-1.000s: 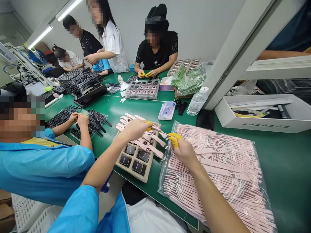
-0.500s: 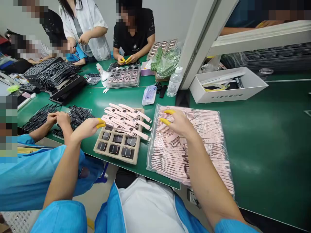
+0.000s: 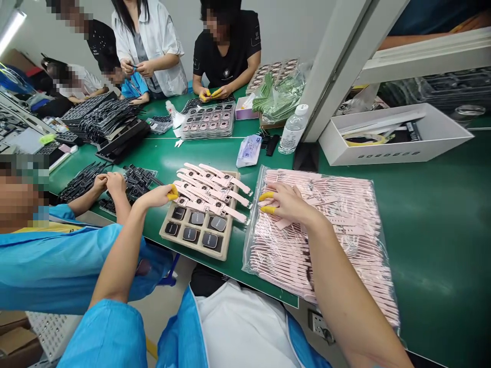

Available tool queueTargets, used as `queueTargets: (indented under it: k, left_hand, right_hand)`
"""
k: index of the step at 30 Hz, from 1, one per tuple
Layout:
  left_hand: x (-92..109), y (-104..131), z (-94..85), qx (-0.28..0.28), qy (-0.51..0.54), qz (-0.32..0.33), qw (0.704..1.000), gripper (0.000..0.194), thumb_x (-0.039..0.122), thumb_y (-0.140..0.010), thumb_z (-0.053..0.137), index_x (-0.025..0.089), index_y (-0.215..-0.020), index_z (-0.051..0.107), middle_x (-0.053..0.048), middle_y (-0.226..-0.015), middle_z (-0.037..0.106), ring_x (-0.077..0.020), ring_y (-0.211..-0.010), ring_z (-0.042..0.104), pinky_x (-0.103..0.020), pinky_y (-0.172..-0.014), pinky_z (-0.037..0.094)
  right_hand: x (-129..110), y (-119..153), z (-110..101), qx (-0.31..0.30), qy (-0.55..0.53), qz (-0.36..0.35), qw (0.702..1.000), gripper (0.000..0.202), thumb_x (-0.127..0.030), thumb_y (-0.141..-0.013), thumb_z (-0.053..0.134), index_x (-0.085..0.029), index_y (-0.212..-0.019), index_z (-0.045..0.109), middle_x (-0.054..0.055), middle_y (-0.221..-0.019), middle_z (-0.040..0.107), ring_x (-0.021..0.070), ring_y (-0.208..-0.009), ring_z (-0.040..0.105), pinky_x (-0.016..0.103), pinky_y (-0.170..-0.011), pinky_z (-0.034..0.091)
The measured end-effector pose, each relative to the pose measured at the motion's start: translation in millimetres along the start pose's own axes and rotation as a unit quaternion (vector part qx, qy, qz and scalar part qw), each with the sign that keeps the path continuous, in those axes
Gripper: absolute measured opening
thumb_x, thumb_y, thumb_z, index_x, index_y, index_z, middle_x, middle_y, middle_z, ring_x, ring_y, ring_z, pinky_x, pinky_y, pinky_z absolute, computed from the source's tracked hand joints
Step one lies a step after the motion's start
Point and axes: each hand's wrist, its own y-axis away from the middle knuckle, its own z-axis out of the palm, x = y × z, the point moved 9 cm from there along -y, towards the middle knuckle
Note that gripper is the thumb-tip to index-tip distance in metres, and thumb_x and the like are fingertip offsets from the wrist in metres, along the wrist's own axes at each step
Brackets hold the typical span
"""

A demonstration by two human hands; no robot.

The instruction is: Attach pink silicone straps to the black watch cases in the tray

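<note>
My left hand [image 3: 157, 198], with yellow finger cots, has its fingers pinched together at the left end of a row of pink-strapped watches [image 3: 207, 191]; whether anything is between the fingertips is hidden. Those watches lie across the upper part of a beige compartment tray [image 3: 229, 240]. Dark square watch faces [image 3: 191, 234] sit in its lower compartments. Over a clear plastic bag [image 3: 251, 255] packed with pink watch straps [image 3: 345, 255], my right hand [image 3: 287, 203] is open, its two yellow-tipped fingers apart. A few loose straps [image 3: 322, 200] lie on top of the bag beside it.
At left, a co-worker's hands [image 3: 113, 183] are among black straps [image 3: 141, 186]. A water bottle [image 3: 293, 130], a blue-white packet [image 3: 249, 151] and a white box [image 3: 395, 135] stand behind the bag. Black trays [image 3: 107, 122] are stacked at the back left. Other people sit or stand across the table.
The whole view has shifted, moving the scene rightward. My left fingertips are closer to the strap ends, and my right hand is slightly lower over the bag.
</note>
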Motion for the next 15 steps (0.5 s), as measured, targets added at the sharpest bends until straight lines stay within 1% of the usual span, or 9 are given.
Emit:
queueTargets:
  k: [2,4,7,8,10,12,14,15]
  left_hand:
    - [-4,-7,-1.7,0.006,-0.005,-0.009,1.000,0.018,0.036,-0.079,0.056,0.020,-0.087,0.060,-0.005,-0.087,0.069,-0.0207,-0.075,0.060,-0.030,-0.070,0.046]
    - [-7,-13,-3.6,0.019,-0.007,-0.018,1.000,0.019,0.038,-0.080,0.057,0.020,-0.087,0.059,-0.005,-0.086,0.068,-0.0205,-0.075,0.060,-0.030,-0.069,0.045]
    - [-11,-17,-6.4,0.052,-0.011,-0.030,0.998,0.022,0.040,-0.083,0.057,0.020,-0.090,0.059,-0.004,-0.086,0.068,-0.0203,-0.077,0.060,-0.029,-0.070,0.045]
    - [-12,-17,-7.2,0.066,-0.016,-0.030,0.997,0.022,0.040,-0.084,0.058,0.019,-0.091,0.060,-0.005,-0.086,0.067,-0.0203,-0.077,0.060,-0.030,-0.071,0.045]
    - [-13,-13,-10.5,0.105,-0.041,-0.027,0.993,0.024,0.040,-0.086,0.058,0.018,-0.091,0.063,-0.006,-0.090,0.068,-0.0214,-0.082,0.060,-0.032,-0.077,0.048]
    - [-11,-5,-16.3,0.163,-0.079,-0.026,0.983,0.025,0.041,-0.088,0.058,0.017,-0.093,0.064,-0.009,-0.097,0.067,-0.0244,-0.094,0.059,-0.037,-0.090,0.049]
    - [-3,9,-20.7,0.221,-0.100,-0.021,0.970,0.024,0.039,-0.092,0.057,0.017,-0.096,0.065,-0.012,-0.107,0.066,-0.0272,-0.107,0.057,-0.043,-0.101,0.046]
    - [6,17,-20.1,0.239,-0.095,-0.007,0.966,0.022,0.037,-0.094,0.055,0.017,-0.098,0.064,-0.013,-0.111,0.065,-0.0279,-0.112,0.055,-0.045,-0.105,0.045]
  right_hand:
    - [0,-1,-1,0.011,-0.009,0.001,1.000,0.032,-0.048,-0.089,0.062,-0.028,-0.107,0.081,0.012,-0.153,0.056,0.0450,-0.147,0.038,0.075,-0.119,0.014]
    - [-2,-2,-3,0.029,-0.024,-0.005,0.999,0.031,-0.046,-0.092,0.058,-0.027,-0.103,0.081,0.013,-0.148,0.060,0.0431,-0.145,0.042,0.074,-0.120,0.012]
    - [-4,-2,-11,0.078,-0.052,-0.020,0.995,0.032,-0.045,-0.095,0.055,-0.025,-0.105,0.079,0.014,-0.139,0.066,0.0413,-0.139,0.049,0.074,-0.120,0.011]
    - [-5,-2,-14,0.096,-0.061,-0.025,0.993,0.032,-0.045,-0.095,0.055,-0.025,-0.106,0.078,0.014,-0.136,0.068,0.0407,-0.136,0.052,0.073,-0.120,0.012]
    - [-7,-2,-20,0.128,-0.075,-0.040,0.988,0.031,-0.044,-0.096,0.055,-0.025,-0.106,0.077,0.013,-0.130,0.071,0.0390,-0.130,0.057,0.070,-0.119,0.021]
    - [-10,-1,-27,0.152,-0.091,-0.054,0.983,0.030,-0.044,-0.096,0.056,-0.025,-0.105,0.076,0.014,-0.125,0.073,0.0372,-0.125,0.060,0.064,-0.114,0.033]
    - [-13,0,-33,0.174,-0.106,-0.064,0.977,0.029,-0.043,-0.096,0.056,-0.024,-0.107,0.075,0.014,-0.121,0.074,0.0358,-0.121,0.061,0.058,-0.110,0.041]
    - [-15,0,-37,0.185,-0.114,-0.065,0.974,0.028,-0.043,-0.097,0.056,-0.023,-0.107,0.074,0.014,-0.119,0.074,0.0354,-0.120,0.062,0.056,-0.108,0.043]
